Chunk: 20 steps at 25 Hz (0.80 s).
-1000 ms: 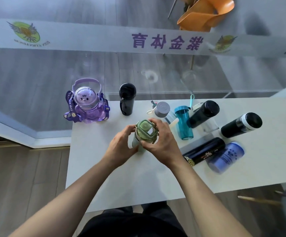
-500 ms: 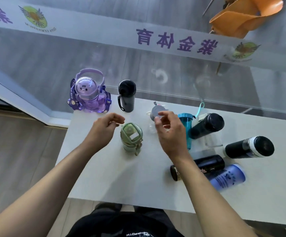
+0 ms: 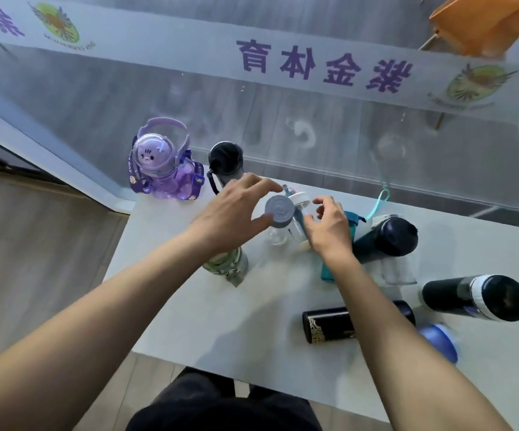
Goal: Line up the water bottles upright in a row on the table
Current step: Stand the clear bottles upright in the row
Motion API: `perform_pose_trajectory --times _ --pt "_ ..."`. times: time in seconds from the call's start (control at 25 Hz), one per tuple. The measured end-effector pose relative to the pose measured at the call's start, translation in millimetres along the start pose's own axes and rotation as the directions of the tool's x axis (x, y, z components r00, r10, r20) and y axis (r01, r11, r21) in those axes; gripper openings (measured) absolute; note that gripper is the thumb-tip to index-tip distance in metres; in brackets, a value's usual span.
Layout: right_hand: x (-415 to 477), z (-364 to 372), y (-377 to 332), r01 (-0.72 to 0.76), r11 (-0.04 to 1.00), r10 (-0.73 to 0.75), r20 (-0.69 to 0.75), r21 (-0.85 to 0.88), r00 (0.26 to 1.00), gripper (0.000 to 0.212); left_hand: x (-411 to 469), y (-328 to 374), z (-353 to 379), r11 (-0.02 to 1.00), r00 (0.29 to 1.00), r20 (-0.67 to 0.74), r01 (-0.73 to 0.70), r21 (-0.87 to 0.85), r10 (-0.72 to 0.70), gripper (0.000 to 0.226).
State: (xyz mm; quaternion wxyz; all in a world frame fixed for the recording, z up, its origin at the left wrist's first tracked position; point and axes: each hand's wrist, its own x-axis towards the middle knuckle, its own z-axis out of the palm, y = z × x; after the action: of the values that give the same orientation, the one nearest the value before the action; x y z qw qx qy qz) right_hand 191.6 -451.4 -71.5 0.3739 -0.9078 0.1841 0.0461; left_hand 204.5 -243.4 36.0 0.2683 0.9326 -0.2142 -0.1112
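The left hand (image 3: pixel 230 213) has its fingers spread wide. Its thumb tip touches the side of the gray lid (image 3: pixel 280 211) on a clear bottle (image 3: pixel 278 234). The other fingers reach over the top and past the lid. I cannot tell if the hand really grips the bottle. The right hand (image 3: pixel 329 227) is on the other side of the same bottle. Its fingers are curled and loose, with a gap between thumb and finger, so it is open and holds nothing. The clear bottle stands up between the two hands, near the middle of the white table (image 3: pixel 189 321).

Under the left wrist stands a green bottle (image 3: pixel 230 264), partly hidden. At the far left corner stand a purple bottle (image 3: pixel 163 163) with a bear face and a black bottle (image 3: pixel 225 161), side by side and upright.

Behind the right hand is a teal bottle (image 3: pixel 349 219). A dark bottle (image 3: pixel 387 239) lies tipped beside it. Farther right a black bottle with a white band (image 3: pixel 472 297) lies on its side. Near the front, a black bottle with gold marks (image 3: pixel 329 325) lies flat, and a blue bottle (image 3: pixel 440 339) lies next to it.
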Motion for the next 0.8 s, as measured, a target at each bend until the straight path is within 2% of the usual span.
perform_pose_trajectory --times 0.12,0.24,0.4,0.56,0.68,0.8 --pt "26.4 5.7 -3.9 -0.034 0.997 0.039 0.080 -0.069 0.996 0.046 20.7 -1.3 18.6 0.997 0.994 0.111 -0.021 0.074 0.013 0.057" --pt "48.6 17.1 -4.4 -0.066 0.987 0.089 0.158 -0.144 0.983 0.057 31.2 -7.0 31.4 0.996 0.983 0.185 -0.028 0.086 0.011 0.057" --pt "67.8 32.2 -6.1 -0.110 0.971 0.164 0.254 -0.213 0.953 0.078 33.3 -5.9 34.9 0.997 0.986 0.169 -0.016 0.081 0.002 0.055" --pt "75.8 45.6 -7.0 -0.134 0.959 0.205 0.281 -0.252 0.938 0.076 36.8 -7.7 35.6 0.984 0.986 0.161 -0.065 0.165 0.038 0.054" --pt "78.6 40.6 -13.3 -0.178 0.970 0.213 0.219 -0.168 0.952 0.082 43.1 -20.8 32.2 0.988 0.991 0.123 -0.067 0.142 0.049 0.054" --pt "83.1 25.9 -24.5 -0.179 0.983 0.174 0.097 0.043 0.980 0.087 56.2 -35.0 23.9 0.994 0.997 0.076 -0.011 0.111 0.003 0.053"
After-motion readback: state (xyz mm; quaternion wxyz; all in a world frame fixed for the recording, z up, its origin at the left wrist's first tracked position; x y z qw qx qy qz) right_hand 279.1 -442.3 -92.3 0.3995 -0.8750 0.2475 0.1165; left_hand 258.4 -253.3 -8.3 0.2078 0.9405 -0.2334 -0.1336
